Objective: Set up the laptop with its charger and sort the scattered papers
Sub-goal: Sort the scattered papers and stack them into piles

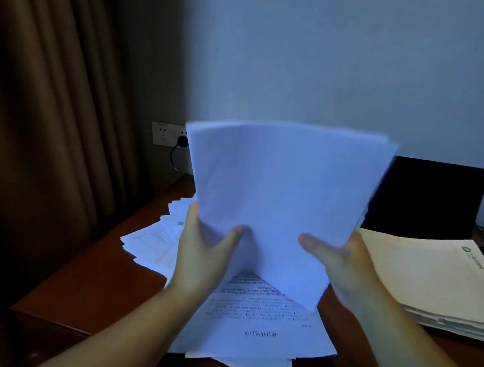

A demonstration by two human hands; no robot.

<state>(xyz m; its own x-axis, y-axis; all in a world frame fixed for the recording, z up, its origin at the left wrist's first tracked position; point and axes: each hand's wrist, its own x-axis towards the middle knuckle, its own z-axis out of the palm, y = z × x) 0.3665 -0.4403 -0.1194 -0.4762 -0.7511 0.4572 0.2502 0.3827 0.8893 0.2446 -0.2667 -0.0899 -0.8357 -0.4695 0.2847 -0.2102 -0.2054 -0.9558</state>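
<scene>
We find the left hand (204,246) and right hand (343,261) gripping a sheaf (284,202) upright above loose papers (256,324) on the desk (90,282). Sorting is underway; next, squaring edges.

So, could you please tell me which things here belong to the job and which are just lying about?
Job:
sheaf of papers, held by left hand and right hand
scattered papers
laptop
charger plug in wall socket

Lying about:
cream folders
curtain

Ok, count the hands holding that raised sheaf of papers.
2. The left hand grips the raised sheaf at its lower left, the right hand at its lower right.
</scene>
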